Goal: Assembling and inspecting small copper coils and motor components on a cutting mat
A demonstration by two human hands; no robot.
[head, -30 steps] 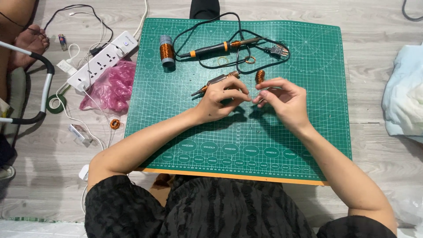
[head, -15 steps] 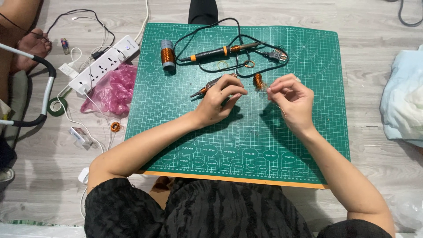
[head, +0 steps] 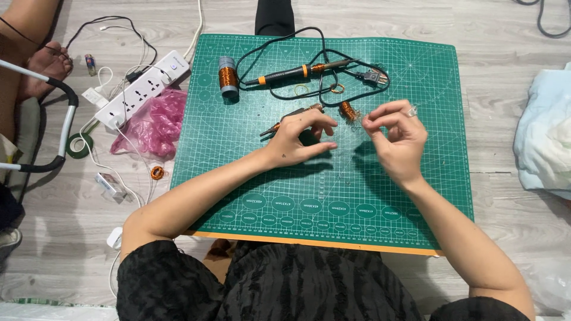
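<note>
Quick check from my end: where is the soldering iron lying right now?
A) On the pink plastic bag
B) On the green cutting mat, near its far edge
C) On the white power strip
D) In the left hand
B: the soldering iron lies on the green cutting mat by the copper wire spool, well beyond the left hand and the right hand.

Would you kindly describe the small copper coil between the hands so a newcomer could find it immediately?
Start at the green cutting mat. Between the left hand and right hand lies the small copper coil. Unlike the upright grey-capped wire spool, it lies bare beside the black cord.
</note>
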